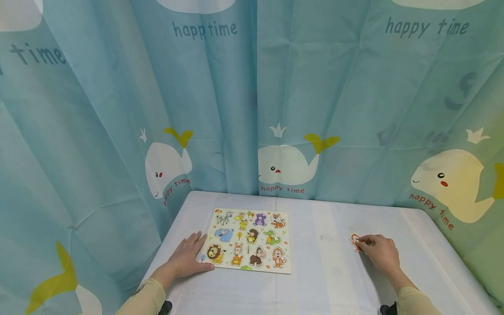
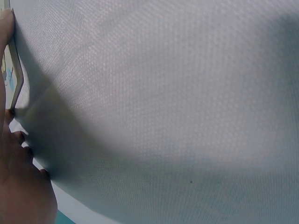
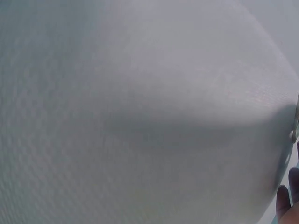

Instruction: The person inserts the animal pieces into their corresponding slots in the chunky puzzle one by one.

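Note:
A flat animal puzzle board (image 1: 244, 237) lies on the left half of the table. My left hand (image 1: 187, 258) rests at its left edge with the fingers spread, the thumb along the lower left corner. In the left wrist view, the left hand (image 2: 21, 172) shows beside the board's edge (image 2: 17, 77). Far to the right of the board, my right hand (image 1: 379, 253) pinches a small orange puzzle piece (image 1: 354, 240) with a white border, close over the table. Its fingers partly cover the picture. Only some fingertips (image 3: 283, 203) appear in the right wrist view.
The table (image 1: 307, 288) has a white cloth over it. Behind and to the left hangs a blue curtain (image 1: 236, 100) with whale prints, close to the table's back edge. An animal picture such as the lion (image 1: 215, 253) fills each place on the board.

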Action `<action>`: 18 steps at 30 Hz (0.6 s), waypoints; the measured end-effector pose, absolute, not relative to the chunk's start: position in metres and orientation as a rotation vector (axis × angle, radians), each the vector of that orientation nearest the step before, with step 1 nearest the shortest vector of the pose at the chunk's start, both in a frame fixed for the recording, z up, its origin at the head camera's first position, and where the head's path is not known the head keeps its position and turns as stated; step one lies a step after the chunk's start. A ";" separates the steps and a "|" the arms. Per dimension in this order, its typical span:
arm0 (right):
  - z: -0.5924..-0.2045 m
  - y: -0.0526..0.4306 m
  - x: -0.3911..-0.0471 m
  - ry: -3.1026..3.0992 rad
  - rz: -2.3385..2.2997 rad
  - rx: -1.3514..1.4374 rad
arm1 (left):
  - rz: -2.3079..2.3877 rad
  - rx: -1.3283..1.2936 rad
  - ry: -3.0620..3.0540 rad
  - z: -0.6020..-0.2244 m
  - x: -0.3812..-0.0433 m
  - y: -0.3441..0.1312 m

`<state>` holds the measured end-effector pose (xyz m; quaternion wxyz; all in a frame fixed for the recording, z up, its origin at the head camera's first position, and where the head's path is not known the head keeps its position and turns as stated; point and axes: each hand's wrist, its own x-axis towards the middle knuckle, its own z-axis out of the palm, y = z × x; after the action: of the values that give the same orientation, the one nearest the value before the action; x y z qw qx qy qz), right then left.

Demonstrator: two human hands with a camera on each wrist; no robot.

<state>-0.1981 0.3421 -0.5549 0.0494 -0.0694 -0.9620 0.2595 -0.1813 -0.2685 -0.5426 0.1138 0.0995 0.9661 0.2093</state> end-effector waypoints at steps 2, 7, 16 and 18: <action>-0.555 0.342 -0.198 -2.929 0.778 -0.205 | 0.618 0.299 2.834 -0.542 -0.181 -0.268; -0.555 0.341 -0.199 -2.933 0.731 -0.196 | 0.612 0.295 2.826 -0.542 -0.181 -0.268; -0.547 0.333 -0.197 -2.870 0.747 -0.153 | 0.611 0.282 2.822 -0.541 -0.180 -0.268; -0.544 0.328 -0.197 -2.865 0.760 -0.123 | 0.611 0.273 2.822 -0.542 -0.181 -0.268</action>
<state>-0.1970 0.3277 -0.5443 0.0874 -0.0413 -0.9620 0.2553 -0.1805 -0.2679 -0.5416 0.1201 0.0934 0.9660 0.2092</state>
